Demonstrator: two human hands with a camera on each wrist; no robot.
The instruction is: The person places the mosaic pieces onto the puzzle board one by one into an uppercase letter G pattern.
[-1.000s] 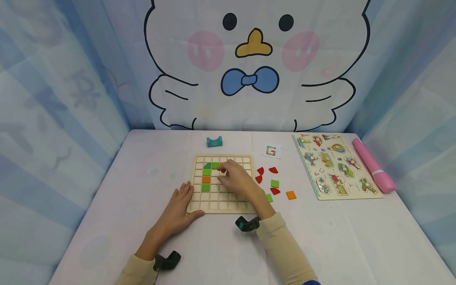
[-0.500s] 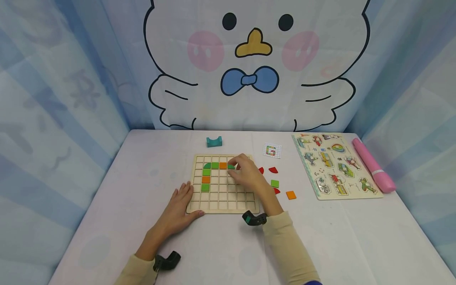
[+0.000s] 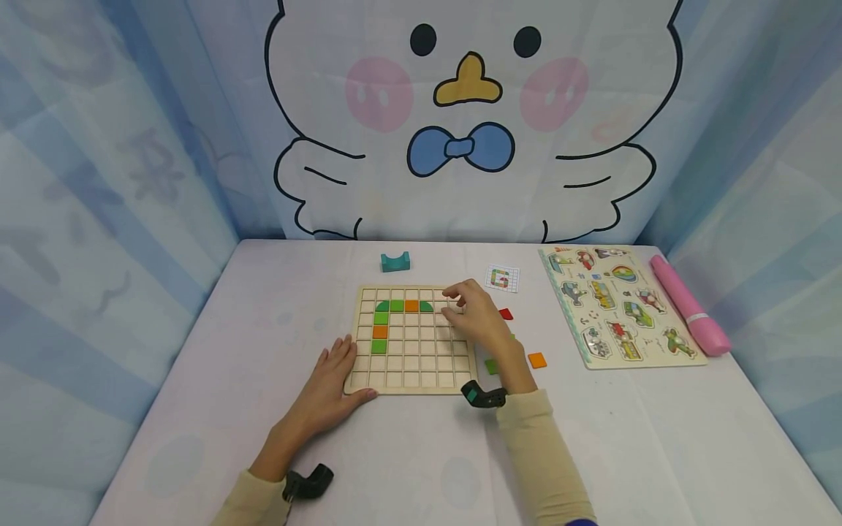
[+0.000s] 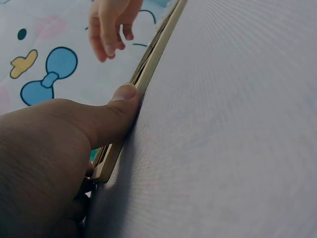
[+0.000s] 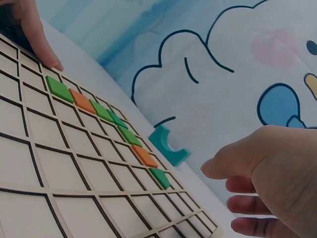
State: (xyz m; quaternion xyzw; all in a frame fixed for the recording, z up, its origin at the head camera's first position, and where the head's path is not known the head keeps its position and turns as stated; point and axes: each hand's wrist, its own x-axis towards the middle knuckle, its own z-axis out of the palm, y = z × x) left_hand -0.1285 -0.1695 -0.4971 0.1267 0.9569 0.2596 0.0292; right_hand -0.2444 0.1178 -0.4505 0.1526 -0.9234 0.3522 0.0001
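A wooden grid board (image 3: 421, 364) lies on the table, carrying several green and orange tiles in an upside-down L. The row's right end is a rounded dark green tile (image 3: 426, 307), also visible in the right wrist view. My right hand (image 3: 483, 318) hovers over the board's upper right part, fingers loosely bent and nothing between them. At the board's lower left corner rests my left hand (image 3: 329, 391), fingers along the left side. Its thumb (image 4: 116, 111) touches the near edge in the left wrist view.
Right of the board lie loose tiles, including an orange square (image 3: 537, 360) and a red piece (image 3: 506, 314), some partly hidden by the right arm. Behind are a pattern card (image 3: 503, 278) and a teal arched block (image 3: 395, 261). A picture puzzle (image 3: 618, 307) and pink tube (image 3: 691, 307) lie farther right.
My right hand has moved right along the top row and let go of the rounded dark green tile, which now lies beside the orange one. My left hand has stayed put.
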